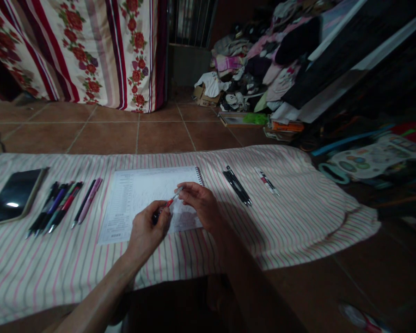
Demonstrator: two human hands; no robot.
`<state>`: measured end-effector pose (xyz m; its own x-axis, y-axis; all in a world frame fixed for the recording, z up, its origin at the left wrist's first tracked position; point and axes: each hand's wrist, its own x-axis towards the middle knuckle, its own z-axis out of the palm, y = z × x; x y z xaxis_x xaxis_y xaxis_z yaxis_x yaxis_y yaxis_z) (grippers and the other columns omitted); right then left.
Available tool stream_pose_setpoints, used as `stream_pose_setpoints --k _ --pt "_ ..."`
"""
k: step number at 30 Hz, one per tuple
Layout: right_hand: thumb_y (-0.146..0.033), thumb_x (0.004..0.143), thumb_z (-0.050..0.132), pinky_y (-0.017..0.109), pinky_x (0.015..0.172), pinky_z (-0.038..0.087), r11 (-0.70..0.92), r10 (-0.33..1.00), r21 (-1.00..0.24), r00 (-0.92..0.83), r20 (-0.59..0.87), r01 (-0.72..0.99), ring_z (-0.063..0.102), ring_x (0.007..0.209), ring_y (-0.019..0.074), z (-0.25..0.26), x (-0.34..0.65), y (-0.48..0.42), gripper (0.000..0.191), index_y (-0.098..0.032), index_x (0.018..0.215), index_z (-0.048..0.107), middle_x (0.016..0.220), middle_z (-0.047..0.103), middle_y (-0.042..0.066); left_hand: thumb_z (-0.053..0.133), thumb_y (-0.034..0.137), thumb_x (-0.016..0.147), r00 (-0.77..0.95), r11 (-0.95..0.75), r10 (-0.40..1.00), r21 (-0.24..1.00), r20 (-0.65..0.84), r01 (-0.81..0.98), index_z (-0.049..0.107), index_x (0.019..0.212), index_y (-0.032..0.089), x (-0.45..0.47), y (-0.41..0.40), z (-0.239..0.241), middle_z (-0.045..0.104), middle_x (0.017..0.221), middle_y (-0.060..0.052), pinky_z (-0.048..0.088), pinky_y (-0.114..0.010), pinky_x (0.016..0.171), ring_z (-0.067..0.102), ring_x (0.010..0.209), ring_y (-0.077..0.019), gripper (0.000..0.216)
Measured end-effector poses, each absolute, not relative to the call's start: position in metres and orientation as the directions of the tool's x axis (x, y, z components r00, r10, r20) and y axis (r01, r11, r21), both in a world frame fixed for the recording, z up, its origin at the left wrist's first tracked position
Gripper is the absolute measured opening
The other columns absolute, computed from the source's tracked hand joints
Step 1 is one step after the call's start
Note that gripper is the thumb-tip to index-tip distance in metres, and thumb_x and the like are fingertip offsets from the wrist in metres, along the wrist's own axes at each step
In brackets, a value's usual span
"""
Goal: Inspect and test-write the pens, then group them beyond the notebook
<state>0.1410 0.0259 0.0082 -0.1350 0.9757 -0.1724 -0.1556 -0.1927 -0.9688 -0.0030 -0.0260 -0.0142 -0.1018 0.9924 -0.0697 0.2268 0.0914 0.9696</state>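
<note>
Above a spiral-bound notebook [149, 185], both hands meet at one pen [170, 201] with a red part and a pale, shiny tip end. My left hand [149, 226] is closed around the pen's dark body. At the other end, the fingers of my right hand [199, 201] pinch the tip. Whether the tip is a separate piece is too small to tell. Under the hands, the notebook page carries faint writing, and a printed sheet [116, 226] shows along its left side.
Several pens [57, 206] lie left, beside a black pen and a pink pen [90, 201]. A tablet [14, 194] rests further left. Right of the notebook are black pens [237, 185] and a white patterned pen [266, 181]. A striped cloth [298, 208] covers the table; clothes [260, 69] are heaped behind.
</note>
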Motion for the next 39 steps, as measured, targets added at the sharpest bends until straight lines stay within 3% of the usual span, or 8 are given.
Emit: stream_pose_setpoints --k 14,31,39 --pt "-0.026 0.063 0.068 0.023 0.06 0.04 -0.129 0.971 -0.987 -0.213 -0.107 -0.094 0.053 0.062 0.009 -0.003 0.139 0.027 0.021 -0.018 0.082 0.065 0.071 0.063 -0.002 0.054 0.039 0.076 -0.102 0.063 0.994 0.969 -0.039 0.241 0.065 0.09 0.016 -0.005 -0.025 -0.016 0.058 0.057 0.001 0.038 -0.02 0.044 0.049 0.046 -0.0097 0.029" --pt "-0.024 0.063 0.067 0.023 0.059 0.046 -0.09 0.977 -0.993 -0.199 -0.074 -0.074 0.057 0.063 0.0101 -0.003 0.136 0.026 0.02 -0.018 0.082 0.063 0.068 0.062 -0.002 0.051 0.037 0.079 -0.083 0.002 0.996 0.919 0.034 0.394 0.065 0.092 0.018 -0.01 -0.024 -0.016 0.063 0.061 0.0 0.041 -0.022 0.046 0.053 0.049 -0.0114 0.027" --pt "-0.024 0.066 0.066 0.022 0.057 0.046 -0.061 0.974 -0.997 -0.222 -0.047 -0.054 0.058 0.061 0.0093 -0.01 0.137 0.026 0.018 -0.019 0.083 0.062 0.067 0.062 -0.003 0.047 0.038 0.083 -0.049 -0.021 0.997 0.827 0.058 0.562 0.064 0.099 0.018 -0.011 -0.023 -0.012 0.067 0.069 -0.003 0.046 -0.025 0.053 0.06 0.06 -0.0145 0.031"
